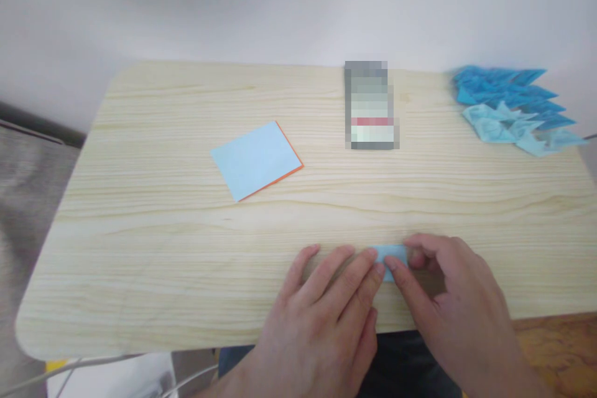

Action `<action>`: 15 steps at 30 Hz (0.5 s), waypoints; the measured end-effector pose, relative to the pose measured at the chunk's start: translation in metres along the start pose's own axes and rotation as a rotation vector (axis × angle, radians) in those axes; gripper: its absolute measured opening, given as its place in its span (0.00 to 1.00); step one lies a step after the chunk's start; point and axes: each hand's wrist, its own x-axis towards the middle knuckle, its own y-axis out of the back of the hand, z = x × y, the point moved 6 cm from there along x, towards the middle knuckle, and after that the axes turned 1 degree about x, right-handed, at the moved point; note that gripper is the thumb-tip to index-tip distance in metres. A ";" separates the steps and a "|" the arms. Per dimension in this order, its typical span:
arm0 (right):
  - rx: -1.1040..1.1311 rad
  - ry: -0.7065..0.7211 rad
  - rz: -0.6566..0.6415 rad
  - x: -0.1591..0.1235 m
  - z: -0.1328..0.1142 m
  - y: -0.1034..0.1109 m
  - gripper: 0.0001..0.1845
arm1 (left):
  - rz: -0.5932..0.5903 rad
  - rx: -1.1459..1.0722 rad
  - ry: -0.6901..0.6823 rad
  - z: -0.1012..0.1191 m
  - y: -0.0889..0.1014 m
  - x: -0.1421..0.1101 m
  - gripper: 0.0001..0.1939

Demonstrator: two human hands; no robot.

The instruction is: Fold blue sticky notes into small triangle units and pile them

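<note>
A small folded piece of light blue paper (pixel 394 251) lies near the table's front edge, partly covered by fingers. My left hand (pixel 326 308) rests flat with its fingers spread, and the tips of some of them press on the paper's left part. At the paper's right end, my right hand (pixel 454 292) pinches it: the thumb lies on top and the bent index finger is at the far right corner. The remaining right fingers are curled and partly hidden.
A stack of square paper (pixel 256 161), light blue on top with orange edges, lies left of centre. Behind my hands is a pixelated phone-like object (pixel 372 106). Several blue folded paper figures (pixel 513 99) cluster at the back right. A wall borders the wooden table (pixel 140 230).
</note>
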 end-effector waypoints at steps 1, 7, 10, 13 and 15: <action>0.008 -0.009 0.032 -0.002 0.001 0.001 0.18 | -0.006 0.005 -0.006 0.000 -0.001 0.000 0.24; 0.052 0.053 0.086 -0.013 -0.001 -0.001 0.15 | -0.017 0.040 -0.014 0.000 -0.003 -0.001 0.23; 0.032 0.083 0.080 -0.016 -0.001 -0.002 0.15 | -0.021 0.052 -0.016 0.002 -0.003 -0.002 0.22; 0.013 0.099 0.065 -0.016 -0.001 -0.003 0.13 | -0.018 0.055 -0.030 0.002 -0.001 -0.003 0.22; 0.005 0.102 0.054 -0.015 0.000 -0.004 0.13 | -0.028 0.054 -0.053 0.002 0.000 -0.003 0.23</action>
